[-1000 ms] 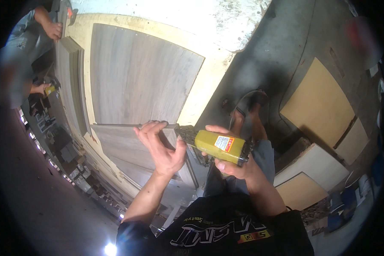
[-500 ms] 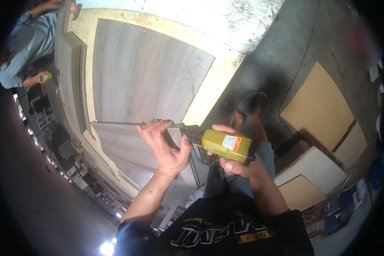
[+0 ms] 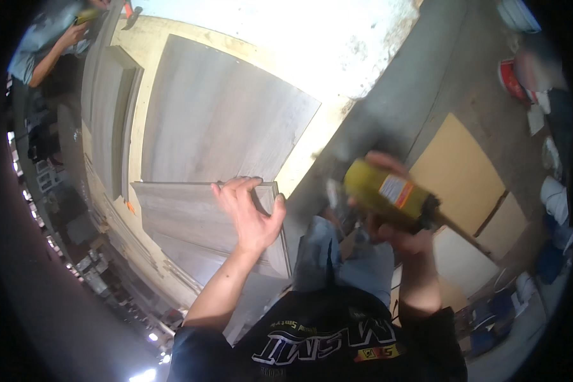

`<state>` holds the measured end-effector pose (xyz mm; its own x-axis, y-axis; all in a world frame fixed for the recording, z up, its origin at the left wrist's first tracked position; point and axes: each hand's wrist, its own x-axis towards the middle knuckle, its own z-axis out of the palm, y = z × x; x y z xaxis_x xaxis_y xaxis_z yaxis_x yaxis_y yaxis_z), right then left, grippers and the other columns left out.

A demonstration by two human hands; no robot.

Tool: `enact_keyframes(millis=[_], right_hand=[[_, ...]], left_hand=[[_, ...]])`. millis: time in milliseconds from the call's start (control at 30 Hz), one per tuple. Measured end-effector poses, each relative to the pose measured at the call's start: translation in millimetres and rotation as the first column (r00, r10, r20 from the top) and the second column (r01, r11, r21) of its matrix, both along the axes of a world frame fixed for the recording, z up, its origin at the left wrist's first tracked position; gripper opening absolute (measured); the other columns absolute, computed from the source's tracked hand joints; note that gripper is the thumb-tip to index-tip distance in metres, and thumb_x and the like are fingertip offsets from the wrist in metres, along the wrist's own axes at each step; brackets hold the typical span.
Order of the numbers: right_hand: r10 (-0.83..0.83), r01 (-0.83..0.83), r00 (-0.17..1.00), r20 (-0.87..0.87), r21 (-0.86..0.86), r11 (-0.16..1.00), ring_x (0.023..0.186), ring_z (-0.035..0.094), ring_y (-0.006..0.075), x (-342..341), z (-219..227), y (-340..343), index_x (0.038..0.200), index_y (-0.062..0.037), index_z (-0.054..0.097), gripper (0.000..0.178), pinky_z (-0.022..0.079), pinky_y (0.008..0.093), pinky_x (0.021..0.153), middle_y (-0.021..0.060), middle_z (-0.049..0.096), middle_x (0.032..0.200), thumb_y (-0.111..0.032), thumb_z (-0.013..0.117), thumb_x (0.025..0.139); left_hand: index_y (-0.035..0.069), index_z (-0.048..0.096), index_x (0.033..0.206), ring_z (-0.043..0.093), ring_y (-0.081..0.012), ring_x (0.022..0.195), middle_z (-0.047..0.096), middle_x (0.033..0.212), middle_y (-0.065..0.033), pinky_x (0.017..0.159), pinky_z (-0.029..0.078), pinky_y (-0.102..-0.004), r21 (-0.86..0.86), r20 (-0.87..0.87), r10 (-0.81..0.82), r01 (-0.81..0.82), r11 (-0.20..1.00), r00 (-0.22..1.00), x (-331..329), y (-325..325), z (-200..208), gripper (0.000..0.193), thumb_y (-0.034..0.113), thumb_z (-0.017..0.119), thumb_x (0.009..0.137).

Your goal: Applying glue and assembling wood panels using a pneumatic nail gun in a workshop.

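My left hand (image 3: 253, 213) is wrapped over the corner of a grey wood-grain framed panel (image 3: 191, 210), fingers on its top edge and thumb at the side. The panel stands tilted at the near edge of the worktable. Off to its right, my right hand (image 3: 395, 239) grips a yellow-green nail gun (image 3: 379, 188), held in the air over my legs and blurred by motion. The gun's nose is blurred and hard to make out. Behind the framed panel, a flat grey wood-grain board (image 3: 226, 108) lies on the pale table.
Stacked grey frames (image 3: 111, 121) stand on the table's left, near a hammer (image 3: 132, 16). At upper left another person's arm (image 3: 51, 60) holds a yellow tool. Tan boards (image 3: 458, 172) lie on the floor to the right, with a red container (image 3: 510, 79) beyond.
My right hand has drawn the nail gun away from the panel's corner, to the right. My left hand keeps its hold. The other person's hand with the yellow tool has risen.
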<state>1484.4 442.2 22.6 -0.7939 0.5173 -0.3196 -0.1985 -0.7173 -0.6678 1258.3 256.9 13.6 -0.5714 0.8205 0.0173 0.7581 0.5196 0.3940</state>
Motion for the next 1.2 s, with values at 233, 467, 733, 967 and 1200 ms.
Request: enact_keyframes(millis=[233,467,733,967,1200], right_hand=[[-0.21,-0.387,0.89,0.405,0.914,0.123,0.115,0.064,0.0398,-130.2,109.5,131.9,0.145,-0.0158,0.057,0.076,0.051,0.0467,0.101,0.0205,0.069,0.123,-0.012,0.077,0.072],[-0.429,-0.52,0.831,0.355,0.769,-0.371,0.124,0.06,0.0386,-210.1,46.5,169.3,0.147,-0.0189,0.057,0.063,0.05,0.0466,0.103,0.0164,0.064,0.131,-0.011,0.068,0.086],[0.248,-0.661,0.693,0.677,0.734,-0.157,0.112,0.062,0.0401,-190.4,16.7,-40.9,0.125,-0.0086,0.072,0.039,0.05,0.0472,0.099,0.0196,0.068,0.112,-0.029,0.069,0.091],[0.226,-0.677,0.72,0.657,0.735,0.02,0.107,0.063,0.0415,-130.0,1.5,-57.1,0.114,-0.004,0.072,0.035,0.051,0.0469,0.096,0.0238,0.067,0.107,-0.027,0.071,0.088],[0.591,-0.911,0.359,0.722,0.132,0.391,0.074,0.064,0.0127,-30.6,-13.7,-77.5,0.12,-0.0036,0.069,0.03,0.054,0.0285,0.067,0.0025,0.067,0.084,-0.016,0.073,0.094]], left_hand=[[0.006,0.055,0.129,0.044,-0.0399,0.132,0.049,0.133,-0.0198,0.121,0.022,-0.0609,-0.044,0.051,0.112,-0.11,0.993,0.992,2.6,-4.0,23.7,0.054,0.025,0.076,0.083],[0.004,0.05,0.141,0.037,-0.0427,0.14,0.04,0.146,-0.0255,0.118,0.03,-0.0547,0.13,0.092,0.634,-0.64,0.757,0.768,51.6,-114.5,46.3,0.057,0.024,0.072,0.091],[-0.003,0.039,0.149,0.049,-0.0293,0.132,0.049,0.141,-0.0177,0.111,0.04,-0.0429,-0.106,0.928,0.359,-0.994,0.003,-0.097,133.9,-126.8,31.2,0.061,0.013,0.065,0.096],[0.0,0.039,0.15,0.051,-0.0256,0.13,0.057,0.134,-0.0152,0.107,0.044,-0.0407,0.011,0.89,0.452,-0.992,0.127,0.067,159.4,-153.3,-0.9,0.059,0.004,0.055,0.093],[0.0,0.055,0.138,0.056,-0.0267,0.127,0.063,0.127,-0.0185,0.107,0.044,-0.0424,0.026,0.967,0.247,-0.993,0.115,0.054,161.4,-223.3,-4.3,0.048,0.001,0.055,0.09]])
